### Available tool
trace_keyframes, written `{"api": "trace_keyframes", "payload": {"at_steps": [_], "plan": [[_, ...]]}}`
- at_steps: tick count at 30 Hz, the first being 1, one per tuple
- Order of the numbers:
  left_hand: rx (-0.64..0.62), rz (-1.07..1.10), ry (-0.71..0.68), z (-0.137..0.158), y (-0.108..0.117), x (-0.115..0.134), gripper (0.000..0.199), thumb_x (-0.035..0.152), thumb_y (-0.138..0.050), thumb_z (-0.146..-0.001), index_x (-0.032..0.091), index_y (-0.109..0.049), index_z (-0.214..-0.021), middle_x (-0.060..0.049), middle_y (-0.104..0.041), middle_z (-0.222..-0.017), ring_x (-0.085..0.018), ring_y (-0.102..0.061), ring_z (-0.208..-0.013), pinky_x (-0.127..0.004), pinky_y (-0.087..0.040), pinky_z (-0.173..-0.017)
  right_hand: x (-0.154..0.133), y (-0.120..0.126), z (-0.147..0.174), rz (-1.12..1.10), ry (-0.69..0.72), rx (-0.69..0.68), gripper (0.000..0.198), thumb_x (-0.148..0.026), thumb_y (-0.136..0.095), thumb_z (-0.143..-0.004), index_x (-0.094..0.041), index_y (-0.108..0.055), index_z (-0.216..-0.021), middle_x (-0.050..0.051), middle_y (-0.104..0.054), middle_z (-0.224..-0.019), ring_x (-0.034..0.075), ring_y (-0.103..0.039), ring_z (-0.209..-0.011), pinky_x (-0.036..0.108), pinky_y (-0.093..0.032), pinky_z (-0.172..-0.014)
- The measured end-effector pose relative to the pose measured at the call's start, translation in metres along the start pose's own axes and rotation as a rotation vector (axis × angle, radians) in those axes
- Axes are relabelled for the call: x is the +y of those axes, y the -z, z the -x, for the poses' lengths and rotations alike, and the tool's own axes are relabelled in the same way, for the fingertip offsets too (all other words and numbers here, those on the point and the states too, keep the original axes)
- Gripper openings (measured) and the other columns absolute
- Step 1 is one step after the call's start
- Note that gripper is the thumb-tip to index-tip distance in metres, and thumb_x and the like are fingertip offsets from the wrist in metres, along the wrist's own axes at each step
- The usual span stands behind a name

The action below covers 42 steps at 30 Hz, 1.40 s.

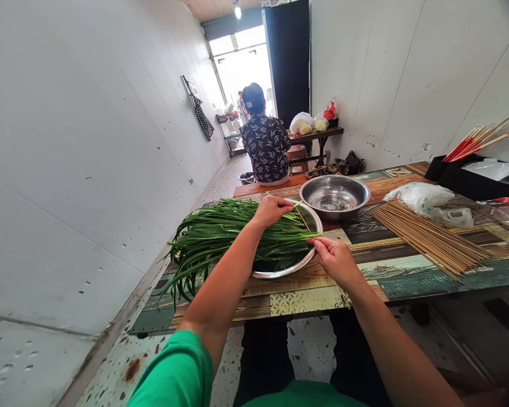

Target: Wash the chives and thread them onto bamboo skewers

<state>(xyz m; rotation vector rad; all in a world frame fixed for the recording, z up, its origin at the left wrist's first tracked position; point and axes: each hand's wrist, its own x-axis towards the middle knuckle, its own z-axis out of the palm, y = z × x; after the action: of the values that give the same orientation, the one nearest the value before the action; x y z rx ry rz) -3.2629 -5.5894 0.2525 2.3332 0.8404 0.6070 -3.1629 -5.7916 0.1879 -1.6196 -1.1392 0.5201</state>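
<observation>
A big heap of garlic chives (212,234) lies across a round metal basin (275,275), its long leaves hanging over the left side. My left hand (272,211) is closed in a pinch on a pale chive stem above the basin's far side. At the basin's right rim, my right hand (333,259) pinches the pale ends of a few chives. A thin bamboo skewer (303,219) slants between the two hands, its lower end close to the chive ends by my right fingers. Whether it pierces them, I cannot tell.
Behind the basin stands a second metal basin (335,195). Many loose bamboo skewers (432,240) lie on the right of the patchwork table, beside a white plastic bag (424,198). A black holder (453,175) contains red-tipped sticks. A person (265,144) sits ahead, back turned.
</observation>
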Motion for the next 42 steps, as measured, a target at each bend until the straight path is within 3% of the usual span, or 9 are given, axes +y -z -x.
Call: {"api": "trace_keyframes", "payload": {"at_steps": [7,15,17,20,22,28,34,38,42], "plan": [[-0.107,0.083,-0.051,0.005,0.0,0.003,0.019,0.021,-0.073,-0.082,0.016,-0.083,-0.098,-0.004,-0.079,-0.089,-0.013,-0.067,-0.08,-0.024,-0.05,-0.081,0.0,0.0,-0.001,0.0,0.017,0.013,0.049,-0.047,-0.043,-0.09,-0.012,-0.078,-0.097,0.003,-0.053,-0.053,0.018,-0.053,-0.064,0.027,-0.039,-0.061],[-0.599,0.08,-0.308,0.016,0.005,0.028,0.017,0.022,-0.07,-0.086,0.02,-0.083,-0.096,-0.003,-0.079,-0.098,-0.013,-0.07,-0.09,-0.022,-0.05,-0.087,0.0,-0.002,-0.006,0.005,0.017,0.025,0.051,-0.049,-0.04,-0.089,-0.012,-0.075,-0.093,0.0,-0.042,-0.048,0.02,-0.053,-0.067,0.028,-0.038,-0.063],[-0.558,-0.042,-0.283,0.011,0.006,0.027,0.021,0.019,-0.066,-0.088,0.02,-0.083,-0.1,-0.003,-0.079,-0.1,-0.014,-0.07,-0.091,-0.022,-0.05,-0.088,0.001,-0.001,-0.006,0.005,0.019,0.025,0.051,-0.049,-0.041,-0.089,-0.012,-0.076,-0.094,0.002,-0.048,-0.051,0.02,-0.055,-0.068,0.028,-0.04,-0.064],[-0.302,-0.405,-0.121,-0.002,0.003,0.021,0.026,0.015,-0.063,-0.087,0.018,-0.083,-0.103,-0.006,-0.078,-0.1,-0.019,-0.07,-0.095,-0.026,-0.051,-0.091,0.002,0.0,-0.006,0.042,0.02,0.029,0.05,-0.047,-0.042,-0.088,-0.013,-0.077,-0.094,0.006,-0.066,-0.067,0.019,-0.059,-0.071,0.029,-0.043,-0.068],[-0.234,-0.609,-0.043,-0.01,-0.003,0.015,0.026,0.013,-0.065,-0.084,0.018,-0.083,-0.102,-0.009,-0.078,-0.103,-0.023,-0.07,-0.1,-0.029,-0.051,-0.093,0.002,0.001,-0.006,0.075,0.021,0.023,0.051,-0.047,-0.041,-0.089,-0.013,-0.078,-0.096,0.009,-0.074,-0.081,0.02,-0.063,-0.075,0.03,-0.044,-0.071],[-0.27,-0.772,-0.065,-0.016,-0.021,0.005,0.033,0.015,-0.064,-0.085,0.019,-0.079,-0.114,-0.014,-0.072,-0.119,-0.028,-0.066,-0.114,-0.034,-0.049,-0.101,0.005,0.001,-0.006,0.093,0.045,0.002,0.051,-0.047,-0.042,-0.09,-0.014,-0.079,-0.101,0.011,-0.078,-0.097,0.023,-0.068,-0.084,0.032,-0.047,-0.076],[-0.22,-0.866,-0.086,-0.012,-0.024,0.002,0.025,0.016,-0.061,-0.088,0.013,-0.08,-0.104,-0.018,-0.07,-0.12,-0.033,-0.06,-0.121,-0.047,-0.041,-0.11,0.004,0.0,-0.006,0.075,0.015,-0.014,0.05,-0.045,-0.042,-0.09,-0.014,-0.079,-0.105,0.011,-0.078,-0.103,0.024,-0.069,-0.088,0.034,-0.05,-0.083],[-0.268,-0.862,-0.18,-0.016,-0.029,-0.002,0.034,0.016,-0.05,-0.094,0.015,-0.079,-0.113,-0.017,-0.07,-0.121,-0.032,-0.062,-0.12,-0.043,-0.045,-0.104,0.004,0.001,-0.006,0.058,-0.006,-0.022,0.045,-0.042,-0.044,-0.09,-0.017,-0.079,-0.102,0.011,-0.078,-0.108,0.026,-0.07,-0.097,0.036,-0.05,-0.088],[-0.252,-0.888,-0.201,-0.016,-0.031,0.001,0.034,0.014,-0.047,-0.095,0.01,-0.078,-0.108,-0.018,-0.071,-0.12,-0.031,-0.063,-0.118,-0.039,-0.046,-0.102,0.002,0.002,-0.006,0.043,-0.002,-0.014,0.044,-0.042,-0.044,-0.089,-0.017,-0.079,-0.099,0.011,-0.077,-0.108,0.026,-0.07,-0.096,0.035,-0.049,-0.086]]}}
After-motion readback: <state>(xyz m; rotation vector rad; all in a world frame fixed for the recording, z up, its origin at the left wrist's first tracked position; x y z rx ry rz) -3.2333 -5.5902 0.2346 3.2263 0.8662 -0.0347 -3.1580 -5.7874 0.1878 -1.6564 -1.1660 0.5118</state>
